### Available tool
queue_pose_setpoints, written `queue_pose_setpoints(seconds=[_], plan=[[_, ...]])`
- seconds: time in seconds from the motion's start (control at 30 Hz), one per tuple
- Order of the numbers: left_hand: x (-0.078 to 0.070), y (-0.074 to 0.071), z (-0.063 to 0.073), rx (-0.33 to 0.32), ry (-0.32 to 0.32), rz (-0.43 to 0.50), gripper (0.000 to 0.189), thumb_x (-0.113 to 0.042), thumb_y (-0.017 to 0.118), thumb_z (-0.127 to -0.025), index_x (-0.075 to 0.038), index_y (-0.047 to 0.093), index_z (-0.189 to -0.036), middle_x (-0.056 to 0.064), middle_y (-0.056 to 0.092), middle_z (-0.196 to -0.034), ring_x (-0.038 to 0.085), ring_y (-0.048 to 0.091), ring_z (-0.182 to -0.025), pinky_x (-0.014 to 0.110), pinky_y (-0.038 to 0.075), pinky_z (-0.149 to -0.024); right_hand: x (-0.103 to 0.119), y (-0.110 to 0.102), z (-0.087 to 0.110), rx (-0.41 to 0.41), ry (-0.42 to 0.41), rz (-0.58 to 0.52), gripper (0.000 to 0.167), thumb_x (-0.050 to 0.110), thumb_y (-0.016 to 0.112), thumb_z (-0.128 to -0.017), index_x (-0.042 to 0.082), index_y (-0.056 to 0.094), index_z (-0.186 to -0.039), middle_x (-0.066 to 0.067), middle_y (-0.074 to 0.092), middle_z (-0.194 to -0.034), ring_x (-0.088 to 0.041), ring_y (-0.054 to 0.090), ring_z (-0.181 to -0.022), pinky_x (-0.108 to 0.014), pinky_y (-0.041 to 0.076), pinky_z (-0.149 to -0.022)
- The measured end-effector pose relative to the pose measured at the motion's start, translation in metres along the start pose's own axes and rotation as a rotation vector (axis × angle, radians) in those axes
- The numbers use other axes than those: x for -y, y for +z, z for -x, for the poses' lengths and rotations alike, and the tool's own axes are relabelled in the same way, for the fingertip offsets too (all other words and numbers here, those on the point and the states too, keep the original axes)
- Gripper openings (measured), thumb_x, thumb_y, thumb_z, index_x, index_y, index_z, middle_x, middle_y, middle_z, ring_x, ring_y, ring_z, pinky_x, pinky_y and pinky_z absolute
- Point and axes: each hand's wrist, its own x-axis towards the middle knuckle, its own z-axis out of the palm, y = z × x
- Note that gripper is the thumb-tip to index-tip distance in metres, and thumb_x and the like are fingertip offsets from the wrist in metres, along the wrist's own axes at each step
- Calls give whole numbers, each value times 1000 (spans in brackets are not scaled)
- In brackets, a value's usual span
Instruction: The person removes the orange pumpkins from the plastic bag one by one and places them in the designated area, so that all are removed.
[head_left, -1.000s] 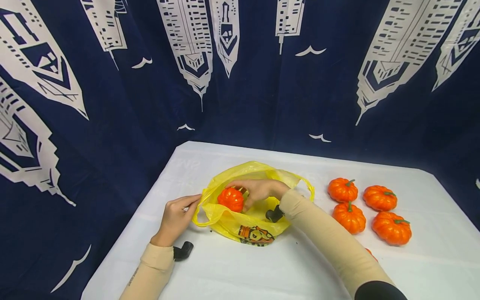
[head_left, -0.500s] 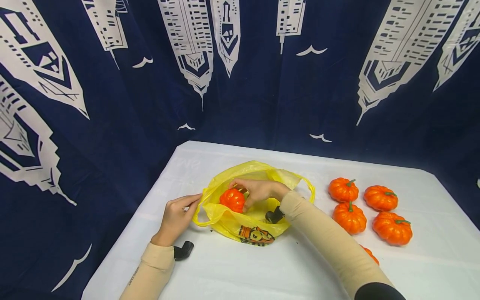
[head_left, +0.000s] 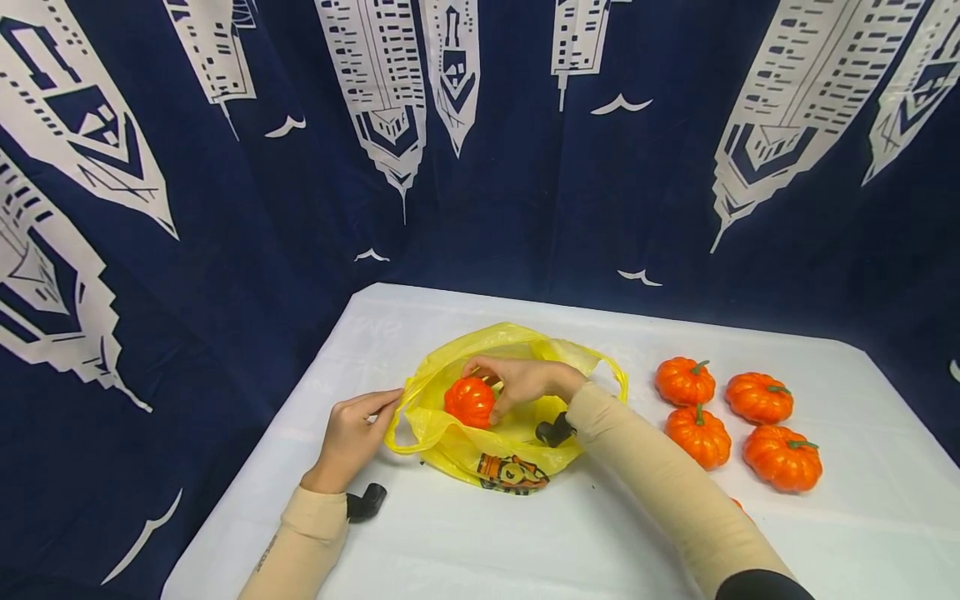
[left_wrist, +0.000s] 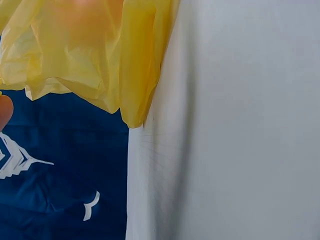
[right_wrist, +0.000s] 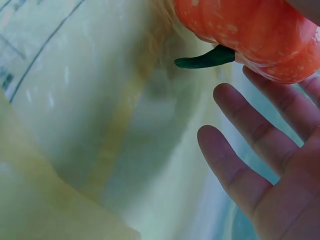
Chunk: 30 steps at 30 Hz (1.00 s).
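Observation:
A small orange toy pumpkin (head_left: 469,402) is inside the mouth of a yellow plastic bag (head_left: 517,454). My right hand (head_left: 522,384) reaches into the bag and grips this pumpkin between thumb and fingers. In the right wrist view the pumpkin (right_wrist: 255,35) shows a dark green stem, and the outer fingers of the right hand (right_wrist: 280,150) spread away from it. My left hand (head_left: 356,435) pinches the bag's left edge by the handle. The left wrist view has the bag (left_wrist: 90,55) hanging in folds, with just one fingertip at the frame's left edge.
Several more orange pumpkins (head_left: 782,458) lie on the right of the white table (head_left: 525,550), one mostly hidden behind the right sleeve. Black wrist cameras (head_left: 367,503) sit at both wrists. Behind the table hangs a navy curtain (head_left: 517,208) printed with white buildings.
Inside the bag, the right hand and its pumpkin have shifted slightly to the right. The left hand keeps its pinch on the bag's edge.

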Motion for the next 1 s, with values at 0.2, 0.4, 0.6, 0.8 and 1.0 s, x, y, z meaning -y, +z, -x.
queue_pose_setpoints(seconds=[0.2,0.4,0.6,0.8,1.0], plan=[[-1,-1,0,4,4,2,27,17,78,-73,3,78,-96,14,78,-88,27,76,-77,21,62,-66,1,-6,11,-8,1,0,69,2,82,-80,23,45,-134,-7,49,-145,-28,48,-131,-35,57,-97],[-2,-3,0,17,-12,-12,25,16,78,-73,2,79,-95,14,78,-88,27,76,-77,18,61,-67,6,-11,25,-13,-20,33,67,6,82,-81,22,45,-135,-3,51,-143,-27,44,-135,-42,50,-107],[0,-2,0,10,5,-27,27,16,79,-72,3,79,-95,14,78,-89,26,77,-77,20,62,-66,10,-16,40,-36,-56,26,68,5,81,-80,19,45,-137,-3,52,-141,-27,44,-136,-50,45,-112],[-1,-1,0,7,16,-20,27,16,79,-72,3,79,-95,13,78,-89,26,76,-76,19,61,-65,9,-20,57,-47,-109,-3,70,3,81,-80,14,43,-138,-7,52,-142,-29,47,-134,-52,44,-114],[-1,0,0,5,15,-25,27,16,79,-72,2,79,-95,13,78,-88,25,76,-76,19,61,-66,5,-21,74,-67,-139,-31,69,2,80,-80,13,44,-138,-7,55,-140,-28,51,-130,-53,45,-113]])
